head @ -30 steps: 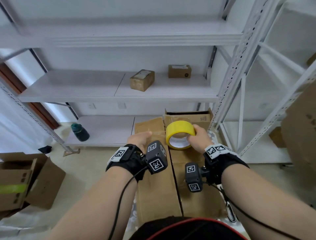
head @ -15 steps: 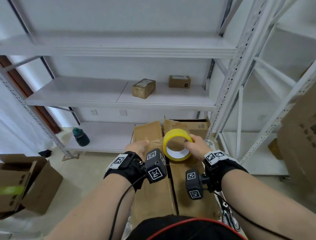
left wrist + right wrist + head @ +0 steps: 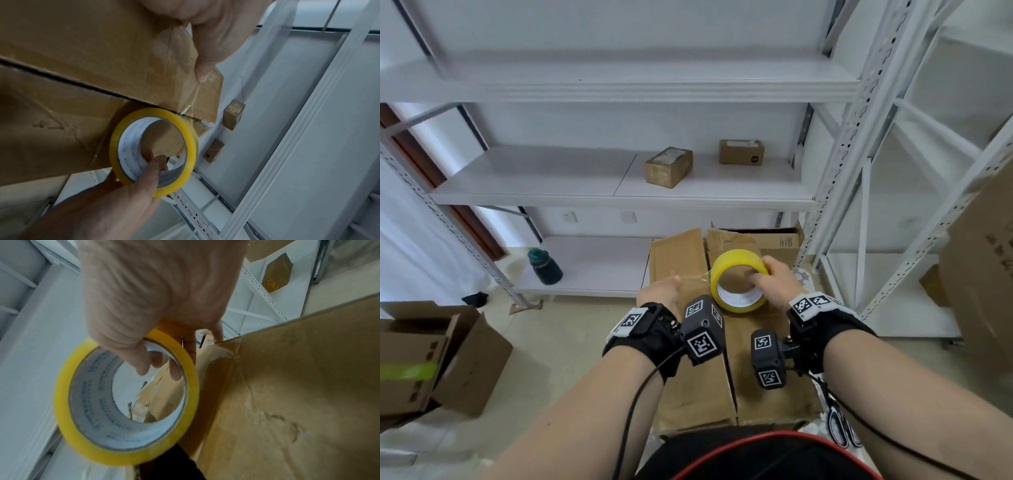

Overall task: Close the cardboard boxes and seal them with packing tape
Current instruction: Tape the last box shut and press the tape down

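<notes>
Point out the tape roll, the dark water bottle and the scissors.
tape roll (image 3: 736, 263): head view, on the yellow outer band at the top of the roll.
dark water bottle (image 3: 546, 269): head view, on the middle of its body.
scissors (image 3: 840, 428): head view, on the handle loops.

I am working in a storeroom or small packing area. White slotted-steel shelving (image 3: 619, 192) fills the wall ahead, with a second rack (image 3: 893, 171) to the right. Two small sealed parcels (image 3: 669, 167) sit on a middle shelf. Open cardboard cartons (image 3: 431, 356) stand on the pale tiled floor (image 3: 544, 342), and a dark bottle (image 3: 545, 266) rests on the lowest shelf.
</notes>
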Action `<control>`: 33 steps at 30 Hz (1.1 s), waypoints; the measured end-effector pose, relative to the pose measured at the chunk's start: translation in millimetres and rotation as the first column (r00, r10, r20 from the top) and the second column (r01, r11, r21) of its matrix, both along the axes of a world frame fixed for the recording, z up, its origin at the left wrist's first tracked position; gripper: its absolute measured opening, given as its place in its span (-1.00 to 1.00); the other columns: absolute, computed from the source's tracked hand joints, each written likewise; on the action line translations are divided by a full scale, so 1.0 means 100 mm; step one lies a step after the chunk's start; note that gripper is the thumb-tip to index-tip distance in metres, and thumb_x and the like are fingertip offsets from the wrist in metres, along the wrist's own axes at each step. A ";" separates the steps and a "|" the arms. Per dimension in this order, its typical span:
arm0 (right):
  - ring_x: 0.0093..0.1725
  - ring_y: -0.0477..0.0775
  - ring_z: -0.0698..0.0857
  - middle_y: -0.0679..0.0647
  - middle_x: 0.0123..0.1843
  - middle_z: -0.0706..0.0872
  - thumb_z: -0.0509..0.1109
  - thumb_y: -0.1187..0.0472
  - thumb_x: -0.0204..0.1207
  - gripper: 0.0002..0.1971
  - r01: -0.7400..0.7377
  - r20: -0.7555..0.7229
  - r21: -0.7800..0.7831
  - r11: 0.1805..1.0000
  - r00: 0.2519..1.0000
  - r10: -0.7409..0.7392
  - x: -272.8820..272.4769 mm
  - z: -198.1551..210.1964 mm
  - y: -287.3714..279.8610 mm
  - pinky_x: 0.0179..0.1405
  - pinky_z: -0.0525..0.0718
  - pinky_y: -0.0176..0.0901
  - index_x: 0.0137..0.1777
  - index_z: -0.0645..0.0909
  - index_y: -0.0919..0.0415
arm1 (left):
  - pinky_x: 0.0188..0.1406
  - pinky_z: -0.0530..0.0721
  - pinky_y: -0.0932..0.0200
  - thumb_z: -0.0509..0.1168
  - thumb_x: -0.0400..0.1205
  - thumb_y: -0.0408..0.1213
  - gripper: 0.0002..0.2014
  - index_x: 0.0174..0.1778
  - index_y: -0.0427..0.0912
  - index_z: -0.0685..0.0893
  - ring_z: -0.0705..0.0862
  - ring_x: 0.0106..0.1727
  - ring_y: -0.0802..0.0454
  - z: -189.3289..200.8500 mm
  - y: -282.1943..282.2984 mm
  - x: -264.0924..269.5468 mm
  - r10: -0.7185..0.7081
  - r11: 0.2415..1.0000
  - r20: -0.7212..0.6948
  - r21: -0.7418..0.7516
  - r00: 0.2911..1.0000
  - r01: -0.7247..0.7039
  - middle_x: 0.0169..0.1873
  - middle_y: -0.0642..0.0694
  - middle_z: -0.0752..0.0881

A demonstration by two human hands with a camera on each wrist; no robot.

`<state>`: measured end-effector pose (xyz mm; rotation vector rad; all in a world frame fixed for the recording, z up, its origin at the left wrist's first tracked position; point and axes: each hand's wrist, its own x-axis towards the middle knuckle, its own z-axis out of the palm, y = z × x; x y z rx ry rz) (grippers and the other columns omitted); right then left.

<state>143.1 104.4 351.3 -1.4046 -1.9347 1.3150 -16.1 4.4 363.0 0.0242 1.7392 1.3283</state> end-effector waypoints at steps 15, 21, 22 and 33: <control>-0.13 0.13 0.51 0.23 -0.19 0.51 0.13 0.55 0.49 -0.78 0.019 0.027 0.164 0.986 0.999 -0.023 0.04 -0.20 0.01 -0.18 0.39 -0.06 -0.05 0.37 0.23 | -0.20 0.56 0.11 0.22 0.71 -0.25 -0.80 -0.09 -0.35 0.51 0.57 -0.23 -0.08 0.14 -0.08 -0.03 -0.073 0.981 -0.132 -0.186 0.989 0.047 -0.27 -0.20 0.58; -0.13 0.15 0.52 0.11 -0.20 0.54 0.17 0.57 0.41 -0.71 0.014 0.056 0.135 0.991 0.998 -0.022 0.04 -0.17 0.02 -0.16 0.46 -0.04 0.00 0.42 0.20 | -0.64 0.50 0.30 0.20 0.71 -0.34 -0.85 -0.19 -0.24 0.48 0.45 -0.40 0.06 0.12 -0.16 -0.04 -0.072 0.986 -0.123 -0.161 0.990 0.052 -0.37 -0.10 0.48; -0.09 0.17 0.55 0.12 -0.16 0.57 0.19 0.57 0.40 -0.69 0.009 0.063 0.128 0.992 0.998 -0.017 0.04 -0.17 0.03 -0.12 0.50 -0.02 0.03 0.42 0.19 | -0.57 0.51 0.26 0.22 0.70 -0.34 -0.84 -0.20 -0.25 0.48 0.48 -0.39 0.03 0.12 -0.17 -0.04 -0.052 0.985 -0.125 -0.168 0.991 0.030 -0.38 -0.11 0.49; -0.19 0.16 0.43 0.20 -0.18 0.45 0.12 0.63 0.33 -0.65 -0.056 0.139 0.129 0.990 0.990 0.038 0.12 -0.17 0.14 -0.39 0.32 -0.10 -0.23 0.33 0.11 | -0.29 0.59 0.12 0.26 0.67 -0.33 -0.81 -0.28 -0.12 0.51 0.60 -0.16 -0.10 -0.01 -0.04 0.02 -0.021 0.998 -0.114 -0.064 0.993 0.014 -0.27 -0.09 0.56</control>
